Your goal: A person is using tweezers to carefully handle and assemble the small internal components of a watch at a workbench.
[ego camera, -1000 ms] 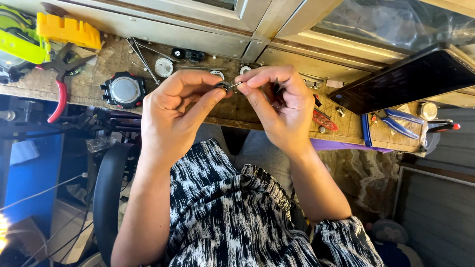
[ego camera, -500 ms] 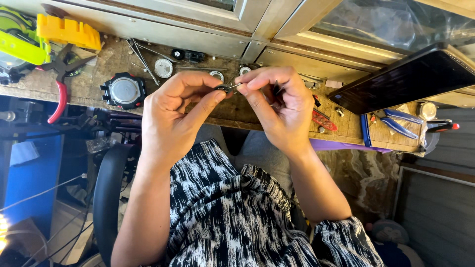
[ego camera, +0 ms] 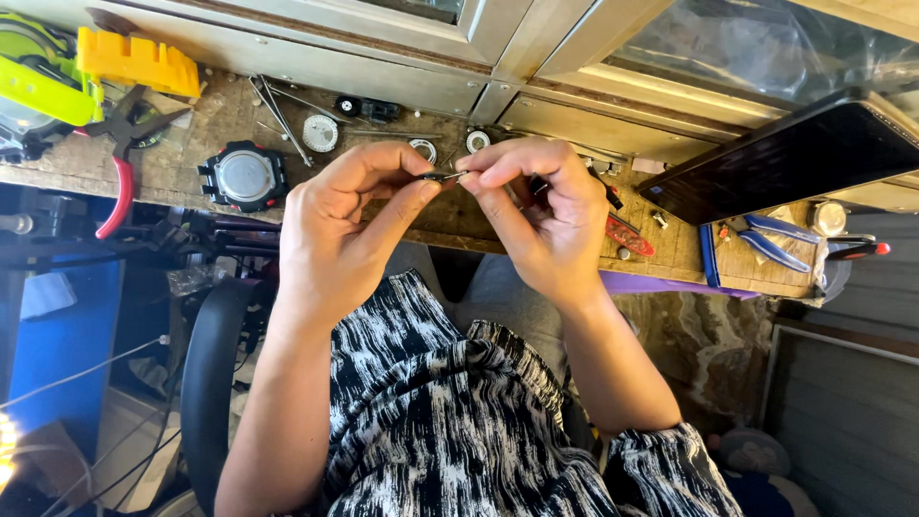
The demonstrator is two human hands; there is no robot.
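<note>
My left hand and my right hand meet above the near edge of a worn wooden bench. Between their fingertips they pinch a small thin dark metal part, held level. The left thumb and forefinger grip its left end, the right thumb and forefinger its right end. A dark tool handle shows behind the right fingers. A black watch case lies face down on the bench, left of my left hand.
Red-handled pliers, a yellow plastic block and a lime-green holder lie at the left. Small round parts, tweezers, a black tablet, blue-handled pliers and a red tool crowd the bench. A chair arm stands below.
Both hands keep the same pinch on the small part; the fingers shift only very slightly.
</note>
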